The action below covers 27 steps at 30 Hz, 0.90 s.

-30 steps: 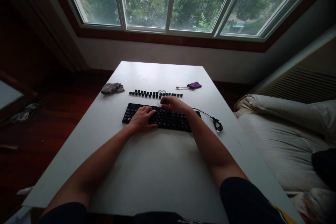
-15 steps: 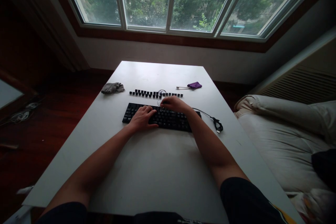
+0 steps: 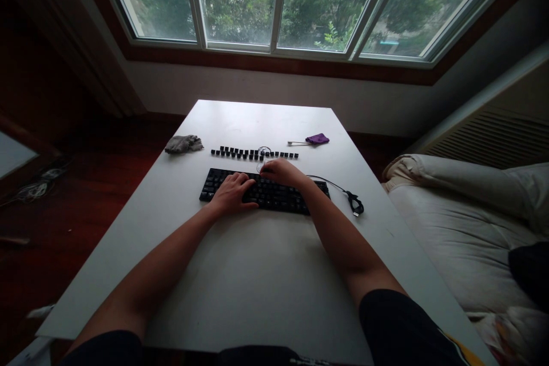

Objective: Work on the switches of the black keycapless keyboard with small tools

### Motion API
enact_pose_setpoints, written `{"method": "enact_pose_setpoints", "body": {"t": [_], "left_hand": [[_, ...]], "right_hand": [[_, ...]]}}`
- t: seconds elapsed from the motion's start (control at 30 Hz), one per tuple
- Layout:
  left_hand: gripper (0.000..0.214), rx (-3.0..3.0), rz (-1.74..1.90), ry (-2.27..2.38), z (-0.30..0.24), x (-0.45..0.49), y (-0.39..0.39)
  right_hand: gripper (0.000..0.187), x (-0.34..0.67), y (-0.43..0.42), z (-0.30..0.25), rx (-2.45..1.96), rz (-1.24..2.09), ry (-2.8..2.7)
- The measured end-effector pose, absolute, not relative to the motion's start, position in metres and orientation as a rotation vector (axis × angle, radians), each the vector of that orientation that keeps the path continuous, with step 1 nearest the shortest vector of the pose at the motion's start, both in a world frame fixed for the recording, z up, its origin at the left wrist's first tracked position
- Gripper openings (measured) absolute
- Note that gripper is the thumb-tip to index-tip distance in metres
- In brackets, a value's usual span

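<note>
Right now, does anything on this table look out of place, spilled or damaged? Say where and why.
Yes: small black pieces, apparently keycaps, lie loose in rows on the white table beyond the keyboard. Keycaps normally sit on a keyboard, though the neat rows suggest deliberate placing. No spill shows.

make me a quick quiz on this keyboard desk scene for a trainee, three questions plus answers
1. True or false: the left hand rests on the keyboard, and the loose black keys lie beyond it, on the window side.

2. Which of these lies farthest left on the table?
a) the keyboard
b) the purple cloth
c) the grey cloth

3. Fill in the gap: the bundled end of the cable lies to the ____ of the keyboard, as the person sees it.

Key: 1. True. 2. c, the grey cloth. 3. right.
</note>
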<state>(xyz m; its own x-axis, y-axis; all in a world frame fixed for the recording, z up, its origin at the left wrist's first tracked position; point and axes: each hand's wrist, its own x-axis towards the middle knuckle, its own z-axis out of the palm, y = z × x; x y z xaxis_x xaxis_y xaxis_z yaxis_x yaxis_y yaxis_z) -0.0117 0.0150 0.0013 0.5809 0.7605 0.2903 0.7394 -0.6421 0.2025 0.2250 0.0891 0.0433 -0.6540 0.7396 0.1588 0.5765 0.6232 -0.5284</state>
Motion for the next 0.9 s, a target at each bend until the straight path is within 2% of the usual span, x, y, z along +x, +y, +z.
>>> {"method": "enact_pose_setpoints", "body": {"t": [0.23,0.33,0.5,0.9], "left_hand": [[0.072,2.738,0.534,1.294,0.003,-0.011,0.014],[0.073,2.744,0.528,1.306,0.003,-0.011,0.014],[0.073,2.74,0.524,1.309,0.002,-0.012,0.014],[0.072,2.72,0.54,1.303,0.003,-0.012,0.014]], "right_hand": [[0.021,0.224,0.088,0.041,-1.2,0.693,-2.238],[0.017,0.226,0.09,0.042,-1.196,0.857,-2.192],[0.023,0.231,0.092,0.043,-1.24,1.185,-2.067],[0.018,0.228,0.098,0.036,-1.32,1.106,-1.861]]}}
